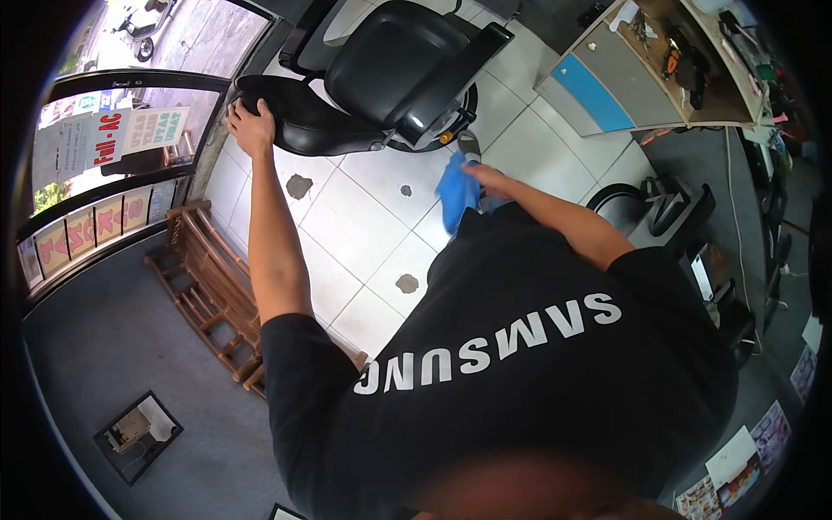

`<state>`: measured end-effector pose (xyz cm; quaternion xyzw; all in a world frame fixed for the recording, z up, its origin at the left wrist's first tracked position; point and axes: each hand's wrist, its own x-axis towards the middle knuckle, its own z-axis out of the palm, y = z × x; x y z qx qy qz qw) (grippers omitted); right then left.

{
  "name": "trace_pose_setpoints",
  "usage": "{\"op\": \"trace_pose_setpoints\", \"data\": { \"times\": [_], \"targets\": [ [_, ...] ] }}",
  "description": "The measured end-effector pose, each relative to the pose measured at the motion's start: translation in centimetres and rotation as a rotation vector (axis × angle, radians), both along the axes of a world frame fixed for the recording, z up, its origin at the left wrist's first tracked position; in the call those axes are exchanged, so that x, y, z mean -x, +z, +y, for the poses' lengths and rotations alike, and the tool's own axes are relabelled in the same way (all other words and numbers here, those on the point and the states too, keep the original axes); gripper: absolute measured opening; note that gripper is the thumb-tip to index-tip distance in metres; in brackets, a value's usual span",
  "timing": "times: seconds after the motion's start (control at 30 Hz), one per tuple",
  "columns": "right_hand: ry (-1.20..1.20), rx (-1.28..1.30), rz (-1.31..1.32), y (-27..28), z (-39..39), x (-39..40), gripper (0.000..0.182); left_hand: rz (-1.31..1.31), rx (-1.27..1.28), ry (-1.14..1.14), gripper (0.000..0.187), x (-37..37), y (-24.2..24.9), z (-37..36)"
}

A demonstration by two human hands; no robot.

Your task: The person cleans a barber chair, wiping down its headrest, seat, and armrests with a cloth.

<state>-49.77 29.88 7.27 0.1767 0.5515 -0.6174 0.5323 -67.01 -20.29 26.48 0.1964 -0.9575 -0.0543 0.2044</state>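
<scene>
My left hand (251,130) is at the far end of a black padded chair part (316,121), apparently the backrest. Thumb and fingers straddle its edge, gripping it. The black salon chair (397,62), with a padded seat and armrests, stands at the top centre. My right hand (490,178) is closed on a bunched blue cloth (456,192), held in front of my body near the chair's base. The cloth hangs down over the tiled floor and hides part of the fingers. A foot in a sandal (468,143) shows just beyond the cloth.
White floor tiles (347,212) have dark worn patches. A bamboo bench (208,295) stands at left, below a glass door (121,139) with signs. At right are a drawer cabinet (620,78) holding tools and a black-and-grey piece of equipment (659,212). A motorbike (143,30) is outside.
</scene>
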Motion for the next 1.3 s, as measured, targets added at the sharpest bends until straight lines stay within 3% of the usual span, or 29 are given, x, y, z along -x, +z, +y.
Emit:
{"op": "trace_pose_setpoints", "data": {
  "times": [0.1, 0.2, 0.33, 0.43, 0.57, 0.7, 0.8, 0.9, 0.97, 1.07, 1.13, 1.17, 1.23, 1.3],
  "targets": [
    [-0.269, -0.154, 0.068, -3.4, 5.1, 0.8, 0.067, 0.026, 0.003, 0.011, 0.068, 0.0, -0.4, 0.1],
    [-0.517, -0.108, 0.166, -3.1, 11.1, 0.8, 0.072, 0.015, -0.019, 0.042, 0.068, 0.0, -0.1, 0.6],
    [-0.811, -0.308, 0.095, -1.9, 14.9, 0.9, 0.060, 0.036, -0.007, 0.040, 0.067, -0.4, 0.1, 1.0],
    [-0.808, -0.334, 0.102, 1.5, 14.9, 1.8, 0.058, 0.059, -0.014, 0.041, 0.064, -0.1, 0.1, 1.0],
    [-0.834, -0.059, 0.318, 1.1, 14.3, 5.9, 0.056, 0.091, -0.021, 0.035, 0.061, -0.6, 0.5, 1.7],
    [-0.857, -0.225, 0.527, 3.4, 13.0, 14.6, 0.046, 0.132, -0.019, 0.013, 0.058, -1.0, 0.7, 2.1],
    [-0.808, -0.498, 0.767, 3.9, 11.4, 22.2, 0.040, 0.189, 0.012, 0.009, 0.051, -1.2, 0.5, 2.5],
    [-0.245, -1.012, 0.957, 4.6, 8.3, 27.3, 0.037, 0.245, 0.020, -0.011, 0.044, -1.3, 1.2, 3.2],
    [-0.097, -1.073, 1.434, 1.7, 4.7, 27.8, 0.032, 0.284, -0.010, -0.026, 0.042, -1.3, 1.4, 3.6],
    [0.445, -0.759, 1.494, -0.2, -1.7, 25.2, 0.049, 0.323, -0.058, -0.037, 0.039, -1.3, 1.8, 4.0],
    [0.850, -0.303, 1.497, 1.6, -3.6, 22.5, 0.065, 0.338, -0.085, -0.041, 0.038, -1.4, 1.7, 3.9],
    [1.017, -0.242, 1.591, 0.6, -4.6, 20.9, 0.067, 0.340, -0.088, -0.039, 0.038, -1.4, 1.6, 4.0],
    [0.956, -0.191, 1.839, -3.0, -5.0, 18.6, 0.064, 0.338, -0.103, -0.043, 0.038, -1.4, 1.9, 4.1],
    [0.994, -0.106, 1.860, -1.3, -2.9, 21.3, 0.059, 0.318, -0.105, -0.028, 0.038, -1.3, 2.3, 4.4]
  ]
}}
